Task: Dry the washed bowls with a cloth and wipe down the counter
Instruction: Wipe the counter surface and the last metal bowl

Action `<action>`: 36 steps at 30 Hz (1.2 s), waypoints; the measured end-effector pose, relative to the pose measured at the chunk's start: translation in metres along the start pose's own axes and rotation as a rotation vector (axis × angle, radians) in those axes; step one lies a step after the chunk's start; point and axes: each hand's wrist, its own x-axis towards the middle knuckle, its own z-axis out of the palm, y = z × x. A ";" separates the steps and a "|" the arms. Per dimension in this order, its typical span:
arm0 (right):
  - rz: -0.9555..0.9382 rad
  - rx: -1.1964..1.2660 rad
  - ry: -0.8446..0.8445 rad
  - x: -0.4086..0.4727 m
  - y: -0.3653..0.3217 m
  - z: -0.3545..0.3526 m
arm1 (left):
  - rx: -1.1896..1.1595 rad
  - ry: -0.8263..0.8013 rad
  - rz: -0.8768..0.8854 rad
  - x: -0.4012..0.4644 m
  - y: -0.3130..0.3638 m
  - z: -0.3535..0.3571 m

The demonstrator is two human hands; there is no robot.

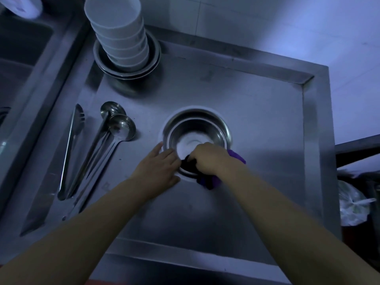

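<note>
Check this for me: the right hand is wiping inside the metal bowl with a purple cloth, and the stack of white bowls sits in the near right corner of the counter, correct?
Not quite. The head view shows the stack of white bowls in the far left corner of the counter. The rest holds: the right hand is wiping inside the metal bowl with a purple cloth.

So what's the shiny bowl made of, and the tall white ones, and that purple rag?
The shiny bowl looks like polished steel: grey with mirror-like glints. The tall white ones look matte, plastic or ceramic; I can't tell which. The purple rag looks like soft, fuzzy cloth, bunched in the right hand.
</note>
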 end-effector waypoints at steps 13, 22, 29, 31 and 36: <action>0.402 0.054 0.507 -0.080 0.068 0.069 | 0.101 0.006 0.061 0.006 0.002 -0.003; 0.199 0.073 0.554 0.019 0.111 0.013 | -0.040 0.036 0.168 0.012 0.023 0.011; 0.093 0.063 0.528 0.055 0.137 -0.011 | -0.130 -0.063 0.090 0.022 0.040 0.011; 0.116 0.081 0.549 0.052 0.145 -0.011 | -0.119 -0.071 0.075 0.022 0.042 0.011; 0.223 0.163 0.581 0.017 0.161 0.012 | -0.121 -0.098 0.006 0.022 0.045 0.012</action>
